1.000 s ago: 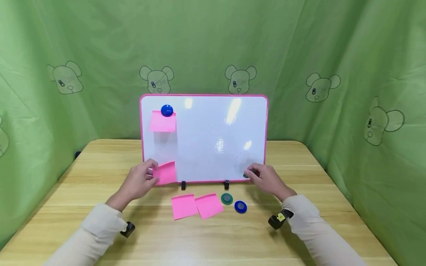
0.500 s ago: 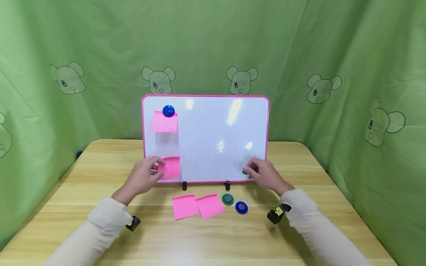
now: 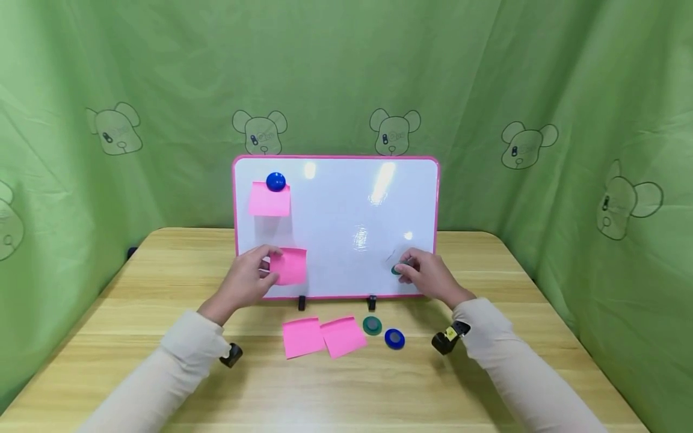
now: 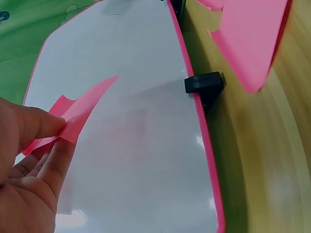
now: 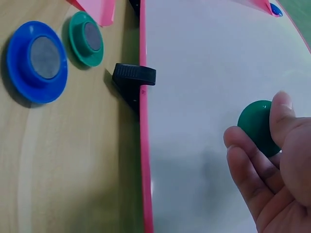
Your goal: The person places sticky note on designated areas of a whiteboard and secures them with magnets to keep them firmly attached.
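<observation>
A pink-framed whiteboard (image 3: 341,228) stands upright on the table. My left hand (image 3: 249,276) pinches a pink sticky note (image 3: 292,266) by its left side, in front of the board's lower left; in the left wrist view the note (image 4: 80,114) bends between thumb and fingers. At the board's lower right, my right hand (image 3: 430,275) holds a green round magnet (image 5: 255,124) between thumb and fingers, its smooth face showing in the right wrist view. Higher on the left, a blue magnet (image 3: 276,181) pins another pink note (image 3: 269,200) to the board.
Two pink notes (image 3: 303,338) lie on the table before the board. Right of them rest a green magnet (image 3: 372,325) and a blue magnet (image 3: 394,338), grey sides up. Black feet (image 3: 301,302) support the board's bottom edge. A green curtain (image 3: 325,66) hangs behind.
My left hand has carried its pink note to the right and upward along the board. My right hand has lifted slightly and shifted a little left with the green magnet.
</observation>
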{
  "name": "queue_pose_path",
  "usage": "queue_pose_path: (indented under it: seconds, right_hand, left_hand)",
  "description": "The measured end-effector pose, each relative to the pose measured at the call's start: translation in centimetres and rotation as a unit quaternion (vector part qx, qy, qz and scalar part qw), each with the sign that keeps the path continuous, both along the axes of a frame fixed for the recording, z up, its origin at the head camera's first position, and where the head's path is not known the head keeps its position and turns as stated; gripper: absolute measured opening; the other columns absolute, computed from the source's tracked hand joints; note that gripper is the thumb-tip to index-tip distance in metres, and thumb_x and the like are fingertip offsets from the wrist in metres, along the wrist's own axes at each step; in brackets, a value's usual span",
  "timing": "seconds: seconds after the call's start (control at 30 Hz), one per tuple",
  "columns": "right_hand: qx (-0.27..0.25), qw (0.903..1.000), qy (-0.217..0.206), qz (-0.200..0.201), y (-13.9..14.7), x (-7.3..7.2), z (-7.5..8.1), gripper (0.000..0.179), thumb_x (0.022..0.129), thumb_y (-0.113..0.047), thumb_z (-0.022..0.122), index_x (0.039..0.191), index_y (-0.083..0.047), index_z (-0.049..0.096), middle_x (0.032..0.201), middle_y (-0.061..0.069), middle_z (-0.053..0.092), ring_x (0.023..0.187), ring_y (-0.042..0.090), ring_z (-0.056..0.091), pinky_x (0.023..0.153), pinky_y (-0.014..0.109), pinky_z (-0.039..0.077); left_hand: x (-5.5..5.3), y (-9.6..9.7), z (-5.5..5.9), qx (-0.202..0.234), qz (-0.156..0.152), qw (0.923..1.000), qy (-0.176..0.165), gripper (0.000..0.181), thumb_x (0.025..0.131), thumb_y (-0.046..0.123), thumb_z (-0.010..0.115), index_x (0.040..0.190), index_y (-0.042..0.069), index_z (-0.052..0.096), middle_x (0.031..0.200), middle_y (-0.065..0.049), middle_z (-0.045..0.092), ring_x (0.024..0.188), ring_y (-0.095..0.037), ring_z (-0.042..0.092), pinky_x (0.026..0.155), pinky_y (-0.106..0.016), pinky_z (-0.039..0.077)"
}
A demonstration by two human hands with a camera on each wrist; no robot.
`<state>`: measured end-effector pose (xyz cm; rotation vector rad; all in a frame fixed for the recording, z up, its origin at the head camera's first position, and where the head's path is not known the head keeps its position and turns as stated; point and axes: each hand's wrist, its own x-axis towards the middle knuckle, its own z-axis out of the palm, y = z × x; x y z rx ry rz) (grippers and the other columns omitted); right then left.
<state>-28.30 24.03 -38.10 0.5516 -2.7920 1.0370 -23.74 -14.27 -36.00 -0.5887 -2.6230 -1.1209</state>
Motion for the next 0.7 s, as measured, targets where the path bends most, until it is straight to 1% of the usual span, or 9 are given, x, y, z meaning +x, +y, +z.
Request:
queue_pose_path:
  seconds: [0.07, 0.17, 0.33, 0.5, 0.6, 0.7]
  right_hand:
    - [0.001, 1.0000, 0.009, 0.002, 0.0, -0.1, 0.1, 0.008, 0.093, -0.012, 0.064, 0.090, -0.006, 0.061, 0.073, 0.002, 0.066, 0.067, 0.015, 0.064, 0.062, 0.031, 0.052]
    - [-0.002, 1.0000, 0.009, 0.000, -0.2, -0.3, 0.3, 0.006, 0.094, -0.011, 0.064, 0.093, -0.006, 0.061, 0.076, 0.002, 0.067, 0.068, 0.015, 0.065, 0.063, 0.031, 0.054]
    - [-0.005, 1.0000, 0.001, -0.003, -0.6, -0.5, 0.7, 0.005, 0.094, -0.009, 0.063, 0.097, -0.005, 0.061, 0.080, 0.004, 0.068, 0.072, 0.016, 0.065, 0.066, 0.032, 0.055]
    - [-0.005, 1.0000, 0.006, 0.001, -0.7, -0.8, 1.0, 0.006, 0.094, -0.006, 0.063, 0.099, -0.003, 0.061, 0.082, 0.006, 0.068, 0.074, 0.018, 0.065, 0.066, 0.032, 0.055]
    - [-0.002, 1.0000, 0.007, -0.002, -1.0, -0.9, 1.1, 0.006, 0.094, -0.007, 0.063, 0.099, -0.004, 0.060, 0.083, 0.006, 0.068, 0.074, 0.017, 0.066, 0.067, 0.032, 0.055]
    - [-0.005, 0.9999, 0.013, 0.003, -1.3, -1.1, 1.4, 0.007, 0.094, -0.007, 0.062, 0.100, -0.004, 0.060, 0.083, 0.006, 0.068, 0.075, 0.018, 0.066, 0.068, 0.033, 0.056]
  left_hand:
    - [-0.1, 0.3, 0.2, 0.000, 0.002, 1.0000, -0.005, 0.036, 0.083, -0.002, 0.067, 0.118, 0.001, 0.059, 0.111, -0.015, 0.062, 0.090, -0.027, 0.066, 0.076, -0.037, 0.057]
    - [-0.3, 0.6, 0.5, 0.002, 0.001, 0.9999, -0.010, 0.039, 0.082, -0.003, 0.066, 0.120, 0.002, 0.059, 0.113, -0.016, 0.061, 0.091, -0.027, 0.066, 0.076, -0.036, 0.057]
    - [-0.6, 1.2, 0.8, 0.006, -0.006, 1.0000, -0.005, 0.043, 0.081, -0.005, 0.068, 0.122, 0.001, 0.057, 0.115, -0.017, 0.060, 0.090, -0.028, 0.066, 0.075, -0.035, 0.058]
    - [-1.2, 1.9, 0.9, 0.012, -0.002, 0.9999, -0.001, 0.046, 0.081, -0.004, 0.068, 0.125, 0.000, 0.057, 0.115, -0.017, 0.060, 0.090, -0.028, 0.066, 0.074, -0.035, 0.058]
    - [-1.7, 2.5, 1.0, 0.013, -0.007, 0.9999, 0.003, 0.047, 0.081, -0.004, 0.068, 0.126, 0.000, 0.056, 0.115, -0.018, 0.060, 0.090, -0.027, 0.066, 0.074, -0.034, 0.057]
    - [-1.9, 3.0, 1.3, 0.010, -0.008, 0.9999, -0.001, 0.049, 0.081, -0.003, 0.068, 0.128, 0.001, 0.055, 0.118, -0.017, 0.059, 0.090, -0.027, 0.065, 0.074, -0.034, 0.057]
